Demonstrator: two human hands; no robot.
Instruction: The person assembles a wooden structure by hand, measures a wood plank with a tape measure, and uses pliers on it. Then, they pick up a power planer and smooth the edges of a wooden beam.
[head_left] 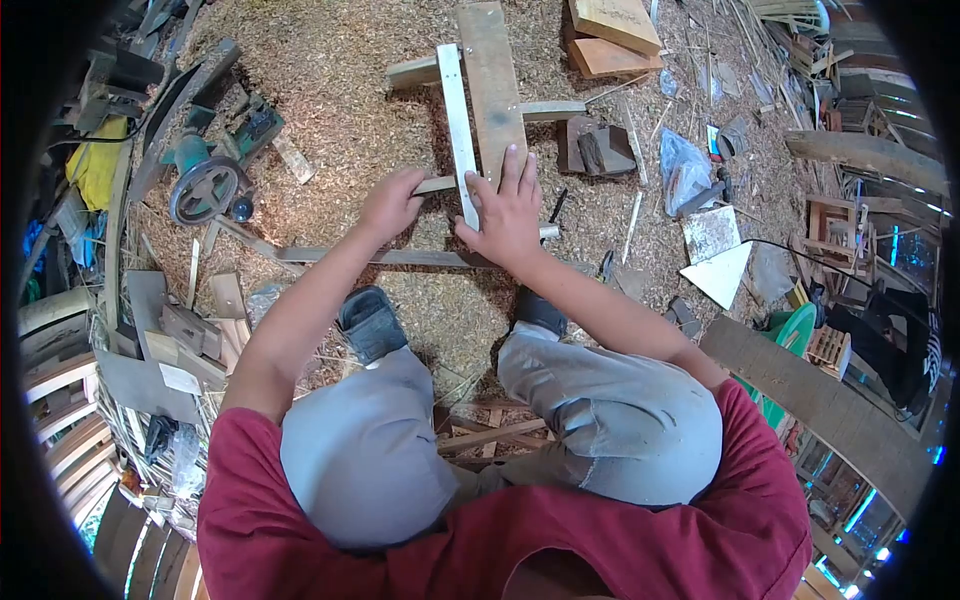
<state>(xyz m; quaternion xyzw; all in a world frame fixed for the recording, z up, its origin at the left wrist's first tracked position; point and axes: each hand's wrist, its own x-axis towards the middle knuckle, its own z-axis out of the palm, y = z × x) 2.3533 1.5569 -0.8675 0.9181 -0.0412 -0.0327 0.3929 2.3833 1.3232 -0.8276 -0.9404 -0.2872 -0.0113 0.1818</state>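
- Pale strip (pixel 455 110) lies lengthwise along the left side of the wide board (pixel 490 80).
- Left hand (pixel 390 206): fingers curled closed on a short stick (pixel 436 185) reaching the pale strip.
- Right hand (pixel 505 220): fingers spread, across pale strip and wide board.

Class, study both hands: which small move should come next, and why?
Perhaps square the thin stick in the left hand against the pale strip: its end lies at the strip's edge, while the right hand rests across strip and wide board.
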